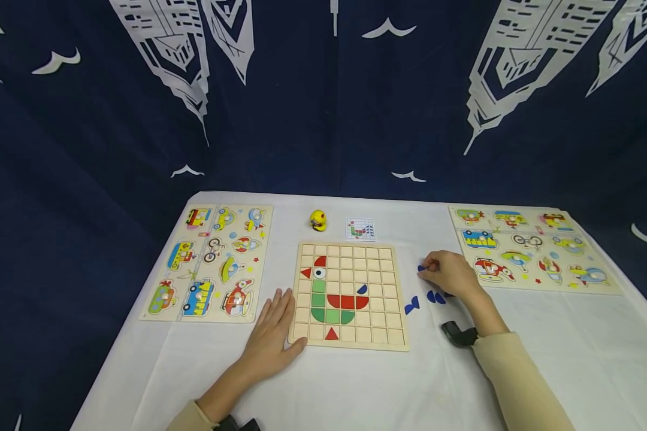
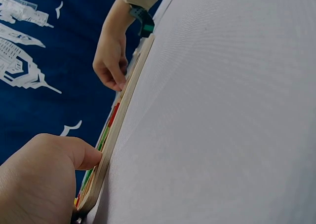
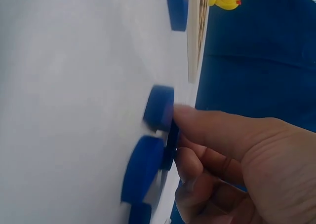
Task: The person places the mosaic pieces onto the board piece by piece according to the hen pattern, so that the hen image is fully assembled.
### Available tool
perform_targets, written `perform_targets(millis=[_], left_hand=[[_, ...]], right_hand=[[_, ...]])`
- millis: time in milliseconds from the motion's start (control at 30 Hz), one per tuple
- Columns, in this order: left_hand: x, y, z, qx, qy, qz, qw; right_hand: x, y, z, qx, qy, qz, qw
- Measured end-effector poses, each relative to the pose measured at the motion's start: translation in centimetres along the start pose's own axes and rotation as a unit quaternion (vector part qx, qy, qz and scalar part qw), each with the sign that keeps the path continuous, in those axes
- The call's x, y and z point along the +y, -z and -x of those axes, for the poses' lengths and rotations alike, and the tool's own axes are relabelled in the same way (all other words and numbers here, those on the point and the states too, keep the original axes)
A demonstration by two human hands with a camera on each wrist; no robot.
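Note:
A wooden grid board [image 1: 377,338] lies on the table, with red, green and blue pieces set in its squares in a bird-like figure. My left hand [image 1: 272,335] rests at its left edge, fingers straight, thumb by the lower left corner; the left wrist view shows the thumb [image 2: 89,155] touching the board's edge. To the right of the board, my right hand [image 1: 453,275] pinches a small blue puzzle piece [image 1: 420,268] between thumb and fingertips. Several other blue pieces [image 1: 431,296] lie below that hand, one partly hidden by it. The right wrist view shows blue pieces [image 3: 142,169] close up.
A small printed pattern card [image 1: 360,228] and a yellow toy duck [image 1: 318,220] stand behind the board. Picture puzzle boards lie at the left [image 1: 221,263] and right [image 1: 528,248]. A dark blue patterned cloth [image 1: 302,120] hangs behind the white-covered table.

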State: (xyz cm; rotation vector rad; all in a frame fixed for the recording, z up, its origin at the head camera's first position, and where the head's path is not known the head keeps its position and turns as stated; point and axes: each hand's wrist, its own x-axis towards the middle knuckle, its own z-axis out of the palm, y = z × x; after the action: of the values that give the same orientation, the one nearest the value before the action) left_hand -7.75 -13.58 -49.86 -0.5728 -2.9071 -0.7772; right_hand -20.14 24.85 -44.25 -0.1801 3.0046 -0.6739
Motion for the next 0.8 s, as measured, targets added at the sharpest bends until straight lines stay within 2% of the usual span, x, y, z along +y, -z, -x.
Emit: perform_targets(millis=[267, 400, 600, 800], left_hand=[[0.1, 0.1, 0.0, -0.004, 0.002, 0.005, 1.0000], [0.1, 0.2, 0.0, -0.006, 0.005, 0.006, 0.9999], [0.1, 0.2, 0.0, -0.009, 0.006, 0.005, 0.9999], [0.1, 0.2, -0.1, -0.007, 0.005, 0.003, 1.0000]], right_hand=[[-0.6, -0.1, 0.0, 0.019, 0.027, 0.005, 0.999], [-1.6, -0.3, 0.1, 0.023, 0.076, 0.003, 0.997], [-3.9, -1.3, -0.2, 0.018, 0.160, 0.017, 0.987], [-5.9, -2.2, -0.6, -0.002, 0.211, 0.027, 0.977]])
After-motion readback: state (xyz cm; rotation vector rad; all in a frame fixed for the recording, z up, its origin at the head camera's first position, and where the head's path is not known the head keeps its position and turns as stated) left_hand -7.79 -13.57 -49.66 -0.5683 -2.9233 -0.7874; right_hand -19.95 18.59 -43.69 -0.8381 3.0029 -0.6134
